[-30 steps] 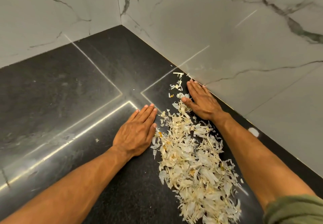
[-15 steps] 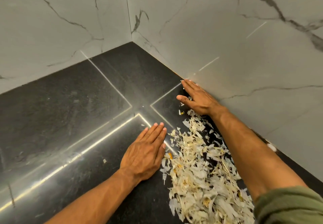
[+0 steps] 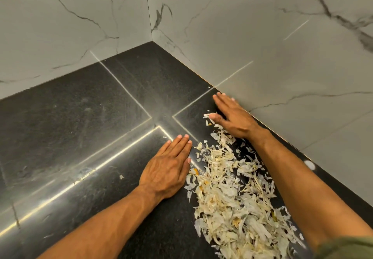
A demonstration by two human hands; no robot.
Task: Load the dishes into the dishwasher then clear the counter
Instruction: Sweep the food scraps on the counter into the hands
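The black counter met the marble wall in a corner at 12 o'clock. A big pile of pale peels lay on it, running from the middle down to 5 o'clock. The left hand lay flat, fingers pressed together, touching the pile's 9 o'clock edge. The right hand lay flat with fingers a little spread at the pile's 12 o'clock end, beside the wall. The peels looked light and loose. A fast sweep could scatter them or slip some under the fingers, and small bits could get missed.

peelings on counter, between flat hands
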